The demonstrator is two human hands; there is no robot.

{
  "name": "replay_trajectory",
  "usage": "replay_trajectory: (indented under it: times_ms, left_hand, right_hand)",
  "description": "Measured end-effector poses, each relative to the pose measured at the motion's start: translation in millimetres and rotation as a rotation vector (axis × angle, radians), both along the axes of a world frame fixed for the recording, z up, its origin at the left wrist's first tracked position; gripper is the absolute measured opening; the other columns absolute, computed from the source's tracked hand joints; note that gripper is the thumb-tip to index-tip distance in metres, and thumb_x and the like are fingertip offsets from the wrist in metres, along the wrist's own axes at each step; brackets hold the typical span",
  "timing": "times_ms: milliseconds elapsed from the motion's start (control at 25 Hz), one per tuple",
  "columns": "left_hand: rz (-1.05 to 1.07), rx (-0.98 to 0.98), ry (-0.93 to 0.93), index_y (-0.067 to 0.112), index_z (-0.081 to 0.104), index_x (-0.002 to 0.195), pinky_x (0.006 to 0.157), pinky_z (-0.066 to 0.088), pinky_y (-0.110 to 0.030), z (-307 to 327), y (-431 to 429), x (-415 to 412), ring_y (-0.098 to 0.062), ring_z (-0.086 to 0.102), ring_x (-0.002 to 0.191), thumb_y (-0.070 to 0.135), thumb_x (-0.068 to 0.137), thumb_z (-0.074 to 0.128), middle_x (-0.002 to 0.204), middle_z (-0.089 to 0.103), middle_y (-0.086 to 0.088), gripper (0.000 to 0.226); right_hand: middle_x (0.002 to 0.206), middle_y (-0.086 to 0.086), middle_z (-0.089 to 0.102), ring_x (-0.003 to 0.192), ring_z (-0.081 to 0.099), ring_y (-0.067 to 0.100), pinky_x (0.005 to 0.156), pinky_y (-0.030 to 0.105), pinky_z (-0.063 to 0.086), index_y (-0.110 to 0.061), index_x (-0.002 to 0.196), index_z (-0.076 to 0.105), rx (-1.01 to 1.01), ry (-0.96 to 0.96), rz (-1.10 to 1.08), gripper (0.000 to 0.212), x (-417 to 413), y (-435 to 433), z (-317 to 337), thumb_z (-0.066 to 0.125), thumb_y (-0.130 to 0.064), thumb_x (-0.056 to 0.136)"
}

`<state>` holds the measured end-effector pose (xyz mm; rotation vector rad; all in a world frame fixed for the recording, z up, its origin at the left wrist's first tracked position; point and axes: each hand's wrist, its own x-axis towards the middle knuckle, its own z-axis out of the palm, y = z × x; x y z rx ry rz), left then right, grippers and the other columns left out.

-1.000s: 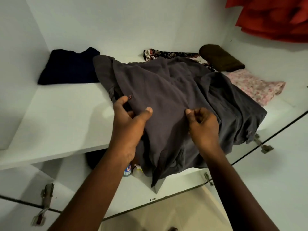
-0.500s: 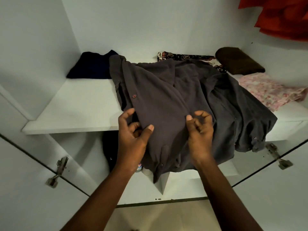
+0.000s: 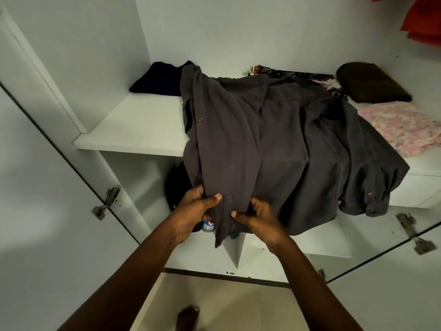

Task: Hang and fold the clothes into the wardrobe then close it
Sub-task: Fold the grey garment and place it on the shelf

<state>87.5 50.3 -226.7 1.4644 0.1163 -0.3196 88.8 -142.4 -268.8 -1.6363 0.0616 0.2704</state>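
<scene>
Fingers [image 3: 259, 206] pinch the shirt [image 3: 262, 139] at its near hem, placket running straight away.

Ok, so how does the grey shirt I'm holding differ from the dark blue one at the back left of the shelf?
The grey shirt is spread loose and hangs over the front edge of the shelf; the dark blue garment lies compact at the back left corner. The left hand and right hand grip the grey shirt near its hem; no hand is on the dark blue garment. Both lie on the same white shelf.
</scene>
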Motion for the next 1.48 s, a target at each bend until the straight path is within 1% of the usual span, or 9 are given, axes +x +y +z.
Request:
replay_trajectory:
  times_ms: [280,440,560,760,880,1000,1160,1360,1480]
  left_hand:
    - [-0.109,0.148,-0.063,0.011,0.068,0.128,0.099,0.056,-0.031,-19.7,-2.9,-4.4,-0.017,0.07,0.116,0.014,0.093,0.073,0.124,0.074,-0.003,0.035]
    - [0.092,0.054,-0.044,0.006,0.063,0.101,0.09,0.059,-0.033,-36.5,-8.9,-8.9,-0.023,0.068,0.095,0.014,0.1,0.064,0.099,0.071,-0.01,0.008]
    - [0.074,0.019,-0.019,0.016,0.068,0.121,0.075,0.058,-0.018,-33.9,-14.9,-17.8,-0.011,0.074,0.093,0.022,0.099,0.065,0.11,0.075,-0.003,0.024]
    - [0.038,0.054,0.005,0.017,0.067,0.133,0.074,0.058,-0.013,-41.5,-19.1,-24.2,-0.004,0.072,0.103,0.023,0.096,0.068,0.125,0.073,0.002,0.038]
    - [0.082,0.015,-0.027,0.016,0.068,0.131,0.096,0.059,-0.03,-53.5,-21.5,-23.8,-0.012,0.072,0.111,0.033,0.091,0.071,0.124,0.075,0.0,0.044]
    - [0.062,0.045,-0.031,0.014,0.068,0.126,0.097,0.058,-0.033,-59.5,-23.6,-19.6,-0.017,0.072,0.113,0.024,0.089,0.077,0.12,0.076,-0.003,0.039]
    - [-0.075,0.325,-0.074,0.013,0.076,0.11,0.09,0.062,-0.032,-60.3,-18.1,-12.1,-0.019,0.076,0.099,0.03,0.089,0.078,0.1,0.079,-0.001,0.028]
    - [-0.038,1.21,-0.409,0.028,0.054,0.089,0.072,0.056,-0.031,-46.7,-12.4,-3.9,-0.014,0.066,0.071,0.087,0.076,0.055,0.073,0.064,0.009,0.06]
    - [-0.027,1.306,-0.6,0.023,0.045,0.065,0.061,0.048,-0.028,-14.2,-13.4,0.8,-0.009,0.053,0.055,0.079,0.084,0.055,0.055,0.051,0.009,0.06]
  right_hand:
    - [0.124,0.001,0.071,0.118,0.064,0.026,0.105,0.049,0.051,-0.026,0.119,0.07,0.085,0.12,-0.049,0.023,-0.2,-2.4,-15.5,0.061,-0.035,0.099]
    - [0.125,-0.004,0.064,0.114,0.06,0.017,0.101,0.035,0.05,-0.021,0.138,0.058,0.078,0.067,-0.126,0.042,-8.8,0.7,-15.9,0.044,-0.044,0.105]
    - [0.118,0.001,0.075,0.109,0.07,0.021,0.099,0.039,0.056,-0.019,0.126,0.068,0.122,0.101,-0.075,0.046,-11.6,-5.6,-24.5,0.059,-0.052,0.096]
    - [0.12,0.003,0.075,0.112,0.071,0.026,0.102,0.049,0.054,-0.019,0.127,0.069,0.162,0.116,-0.037,0.068,-13.2,-9.0,-36.3,0.079,-0.062,0.075]
    - [0.113,-0.001,0.076,0.106,0.072,0.022,0.088,0.035,0.06,-0.022,0.12,0.07,0.103,0.084,-0.139,0.045,-12.6,-3.6,-33.2,0.071,-0.053,0.087]
    - [0.11,-0.001,0.072,0.101,0.07,0.019,0.081,0.025,0.058,-0.019,0.123,0.063,0.052,0.017,-0.212,0.032,-11.1,0.5,-30.1,0.063,-0.039,0.098]
    - [0.107,0.0,0.069,0.103,0.068,0.022,0.083,0.025,0.053,-0.013,0.122,0.063,-0.179,-0.101,-0.165,0.032,-7.2,-2.1,-30.0,0.058,-0.038,0.102]
    - [0.091,0.0,0.072,0.082,0.066,0.021,0.072,0.027,0.043,-0.023,0.1,0.067,-0.754,-0.258,-0.39,0.032,-17.2,-17.4,-20.5,0.052,-0.051,0.101]
    - [0.079,-0.001,0.07,0.066,0.056,0.015,0.061,0.023,0.035,-0.02,0.093,0.067,-0.753,-0.472,-0.544,0.024,-20.2,-34.4,5.2,0.059,-0.041,0.1]
